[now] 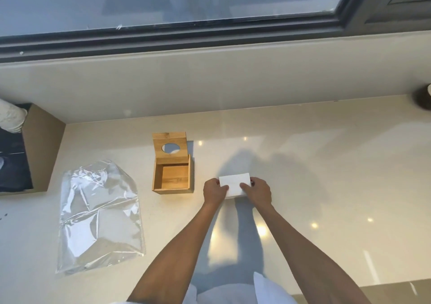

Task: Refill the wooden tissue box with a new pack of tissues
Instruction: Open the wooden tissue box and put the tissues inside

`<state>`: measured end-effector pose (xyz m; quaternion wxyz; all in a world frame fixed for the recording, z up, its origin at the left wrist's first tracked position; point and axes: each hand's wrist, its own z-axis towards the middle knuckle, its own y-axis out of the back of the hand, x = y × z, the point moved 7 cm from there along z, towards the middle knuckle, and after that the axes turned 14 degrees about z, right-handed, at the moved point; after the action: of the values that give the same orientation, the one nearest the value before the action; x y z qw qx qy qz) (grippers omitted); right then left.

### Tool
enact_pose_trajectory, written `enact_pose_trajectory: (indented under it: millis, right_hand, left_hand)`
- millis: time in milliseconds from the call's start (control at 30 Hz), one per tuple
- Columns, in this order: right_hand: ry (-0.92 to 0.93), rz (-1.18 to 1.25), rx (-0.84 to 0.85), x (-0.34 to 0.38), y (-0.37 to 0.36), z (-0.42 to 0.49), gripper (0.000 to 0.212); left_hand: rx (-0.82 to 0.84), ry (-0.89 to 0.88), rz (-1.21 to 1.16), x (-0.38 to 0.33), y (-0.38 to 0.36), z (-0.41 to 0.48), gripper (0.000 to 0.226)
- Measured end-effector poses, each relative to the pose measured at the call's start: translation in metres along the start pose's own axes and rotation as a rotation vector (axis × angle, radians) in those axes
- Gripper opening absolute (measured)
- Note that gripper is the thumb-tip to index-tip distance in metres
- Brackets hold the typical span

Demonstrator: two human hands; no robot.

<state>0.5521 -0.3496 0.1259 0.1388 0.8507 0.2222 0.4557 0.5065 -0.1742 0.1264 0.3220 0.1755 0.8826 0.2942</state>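
A square wooden tissue box [172, 188] stands on the pale counter with its hinged lid [169, 148] raised; the lid has a round hole and the inside of the box is bare. To its right, a white stack of tissues [234, 181] is held just above the counter. My left hand [214, 190] grips its left end and my right hand [256, 191] grips its right end, thumbs on top. Both hands are roughly a hand's width right of the box.
A crumpled clear plastic wrapper [99, 212] lies flat on the counter left of the box. A brown cardboard box [38, 149] sits at the far left. A dark round object [423, 98] is at the far right edge. A window sill runs behind.
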Motion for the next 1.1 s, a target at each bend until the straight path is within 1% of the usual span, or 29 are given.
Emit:
enact_pose_trajectory:
  millis: [100,200,300,367,400,467,500,567,600,667,700,767,833,900,933,1000,1033,1067,1100]
  right_hand:
    - [0.063,-0.044,-0.103,0.008,0.004,-0.008,0.028]
    - [0.122,0.014,-0.157,0.007,0.011,-0.020,0.034]
    - [0.180,0.211,-0.122,-0.009,0.016,-0.039,0.031]
    - [0.238,0.244,-0.090,-0.026,0.019,-0.060,0.028]
    - [0.270,0.223,-0.069,-0.036,0.018,-0.071,0.028]
    - [0.319,0.174,-0.020,-0.058,0.016,-0.092,0.030]
    - [0.337,0.158,0.014,-0.068,0.014,-0.102,0.037]
    - [0.373,0.127,0.088,-0.085,0.008,-0.121,0.060]
    - [0.389,0.089,0.106,-0.092,0.006,-0.127,0.072]
    - [0.392,-0.025,0.071,-0.098,0.006,-0.133,0.090]
    - [0.402,-0.104,0.034,-0.095,0.007,-0.136,0.093]
    - [0.523,-0.341,-0.004,-0.077,0.002,-0.141,0.090]
    - [0.697,-0.634,0.078,-0.061,-0.016,-0.144,0.092]
    - [0.776,-0.826,0.159,-0.053,-0.033,-0.141,0.094]
    - [0.775,-0.897,0.192,-0.050,-0.039,-0.138,0.088]
    - [0.740,-1.026,0.239,-0.042,-0.048,-0.133,0.067]
    - [0.707,-1.064,0.276,-0.035,-0.049,-0.130,0.056]
    - [0.653,-1.080,0.315,-0.027,-0.048,-0.124,0.047]
    - [0.572,-1.083,0.361,-0.016,-0.046,-0.119,0.043]
  left_hand:
    - [-0.063,-0.026,0.093,0.000,-0.003,-0.001,0.035]
    - [-0.113,-0.052,0.037,0.001,-0.001,-0.012,0.033]
    - [-0.113,-0.136,-0.108,0.008,0.000,-0.033,0.031]
    - [-0.128,-0.247,-0.160,0.017,-0.001,-0.051,0.035]
    - [-0.134,-0.322,-0.146,0.023,-0.004,-0.062,0.038]
    - [-0.146,-0.463,-0.043,0.038,-0.015,-0.083,0.048]
    - [-0.148,-0.512,0.033,0.047,-0.024,-0.092,0.052]
    - [-0.151,-0.573,0.172,0.066,-0.043,-0.107,0.053]
    - [-0.144,-0.579,0.220,0.075,-0.051,-0.112,0.051]
    - [-0.112,-0.572,0.268,0.089,-0.062,-0.117,0.051]
    - [-0.112,-0.578,0.273,0.091,-0.063,-0.118,0.051]
    - [-0.110,-0.587,0.247,0.089,-0.060,-0.118,0.047]
    - [-0.085,-0.559,0.176,0.085,-0.057,-0.118,0.048]
    - [0.003,-0.541,0.144,0.080,-0.056,-0.121,0.058]
    - [0.045,-0.542,0.149,0.078,-0.055,-0.122,0.063]
    - [0.082,-0.548,0.209,0.080,-0.053,-0.122,0.071]
    - [0.100,-0.527,0.202,0.084,-0.050,-0.122,0.074]
    - [0.095,-0.499,0.136,0.086,-0.042,-0.122,0.075]
    - [0.059,-0.483,0.024,0.090,-0.029,-0.122,0.072]
